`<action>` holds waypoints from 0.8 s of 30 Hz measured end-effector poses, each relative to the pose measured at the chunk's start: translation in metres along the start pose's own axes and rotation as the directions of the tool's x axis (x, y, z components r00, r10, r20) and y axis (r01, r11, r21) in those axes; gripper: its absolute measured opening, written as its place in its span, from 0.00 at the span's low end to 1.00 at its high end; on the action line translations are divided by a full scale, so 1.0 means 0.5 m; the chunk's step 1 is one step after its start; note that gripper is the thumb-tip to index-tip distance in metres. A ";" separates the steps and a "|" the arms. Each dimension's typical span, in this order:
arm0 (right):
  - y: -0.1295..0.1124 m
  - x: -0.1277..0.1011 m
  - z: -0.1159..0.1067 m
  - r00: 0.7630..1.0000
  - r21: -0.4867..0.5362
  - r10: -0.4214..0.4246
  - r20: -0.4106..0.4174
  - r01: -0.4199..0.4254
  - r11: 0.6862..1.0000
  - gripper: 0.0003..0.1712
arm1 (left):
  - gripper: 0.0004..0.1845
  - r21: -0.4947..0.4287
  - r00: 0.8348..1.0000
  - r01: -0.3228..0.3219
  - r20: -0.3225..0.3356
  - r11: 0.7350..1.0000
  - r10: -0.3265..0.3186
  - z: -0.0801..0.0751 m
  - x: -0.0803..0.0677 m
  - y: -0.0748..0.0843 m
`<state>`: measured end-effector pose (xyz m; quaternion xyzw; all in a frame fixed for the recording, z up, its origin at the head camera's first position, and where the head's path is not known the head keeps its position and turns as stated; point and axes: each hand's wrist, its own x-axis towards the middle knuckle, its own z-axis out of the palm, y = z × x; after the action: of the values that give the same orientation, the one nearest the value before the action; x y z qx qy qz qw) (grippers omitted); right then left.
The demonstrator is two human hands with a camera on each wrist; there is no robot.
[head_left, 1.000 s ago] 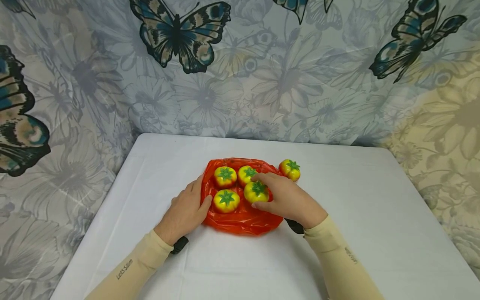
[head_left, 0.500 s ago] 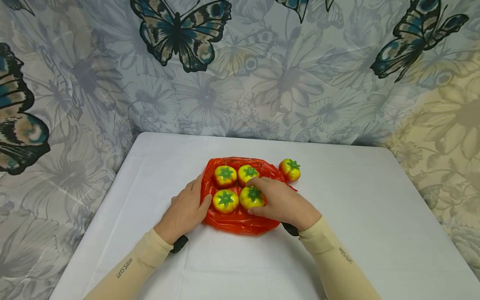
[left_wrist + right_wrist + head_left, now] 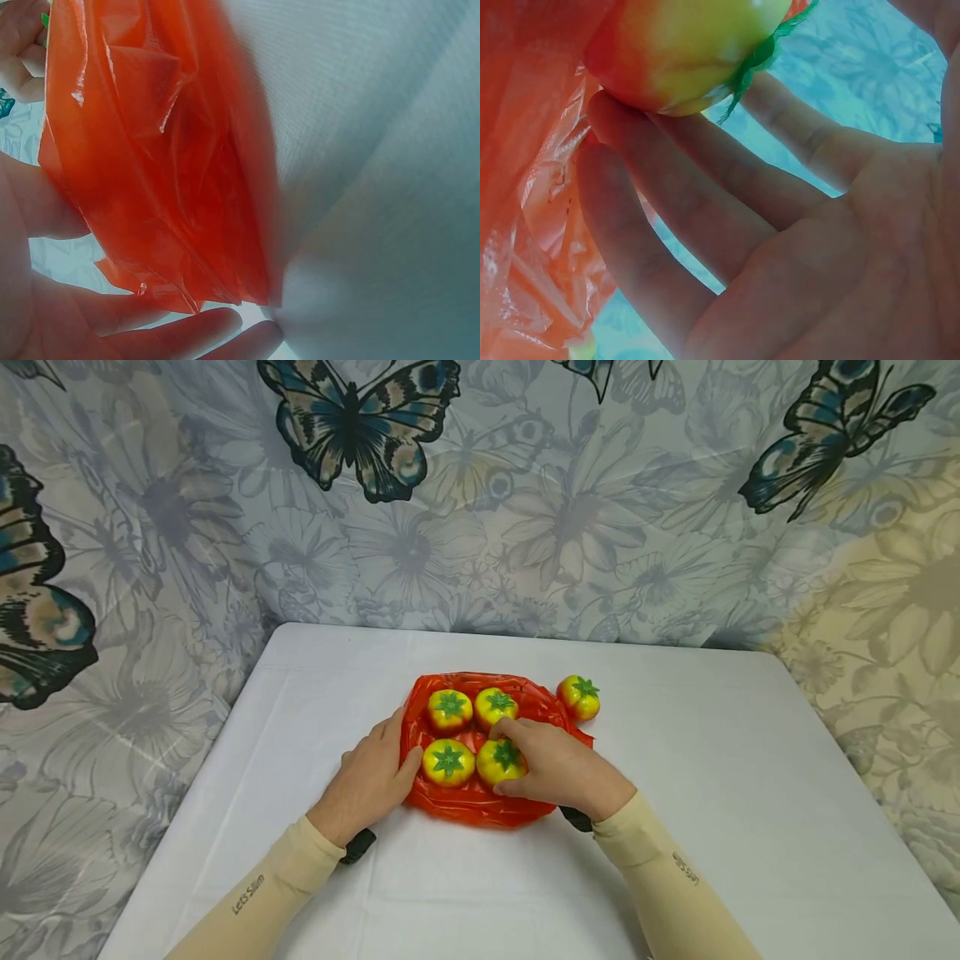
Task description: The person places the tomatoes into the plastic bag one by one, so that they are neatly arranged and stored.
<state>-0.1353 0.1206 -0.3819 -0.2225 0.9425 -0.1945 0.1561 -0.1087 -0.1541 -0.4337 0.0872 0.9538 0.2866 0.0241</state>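
Head view, nearest first: the left hand (image 3: 367, 785) lies flat with straight fingers against the left edge of the red plastic bag (image 3: 480, 802), apparently to steady it on the white tabletop (image 3: 720, 793). The right hand (image 3: 562, 770) has its fingers curled round the front-right toy tomato (image 3: 501, 760), which sits on the bag. Beside it is the front-left tomato (image 3: 447, 762); behind are two rear tomatoes (image 3: 450, 710). A fifth tomato (image 3: 579, 697) stands off the bag, just beside its far right edge.
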 end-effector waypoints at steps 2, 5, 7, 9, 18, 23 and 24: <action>0.001 0.001 0.001 1.000 0.000 0.002 0.003 -0.002 1.000 0.35 | 0.41 -0.004 1.000 0.002 0.001 1.000 -0.002 -0.001 0.000 0.000; 0.001 0.002 0.002 1.000 0.004 0.009 0.012 -0.009 1.000 0.35 | 0.41 -0.007 1.000 0.002 0.000 1.000 -0.002 -0.001 0.000 0.001; 0.002 0.003 0.003 1.000 0.006 0.016 0.018 -0.016 1.000 0.35 | 0.41 -0.007 1.000 0.000 -0.002 1.000 0.000 -0.001 0.000 0.001; 0.003 0.004 0.004 0.999 0.003 0.026 0.022 -0.026 1.000 0.35 | 0.41 -0.007 1.000 -0.002 -0.004 1.000 0.002 -0.001 0.000 0.002; 0.005 0.005 0.007 0.999 -0.002 0.036 0.025 -0.036 0.999 0.34 | 0.41 -0.001 1.000 -0.015 -0.010 1.000 0.015 0.000 0.000 0.001; 0.006 0.005 0.008 0.999 0.000 0.035 0.026 -0.035 0.999 0.34 | 0.40 0.001 1.000 -0.006 -0.005 1.000 0.006 0.001 -0.001 0.001; 0.006 0.005 0.008 0.999 -0.001 0.034 0.028 -0.034 0.999 0.34 | 0.40 0.001 1.000 -0.003 -0.004 1.000 0.003 0.001 -0.001 0.001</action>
<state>-0.1373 0.1207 -0.3873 -0.2092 0.9439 -0.1886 0.1724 -0.1080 -0.1534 -0.4339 0.0883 0.9537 0.2865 0.0219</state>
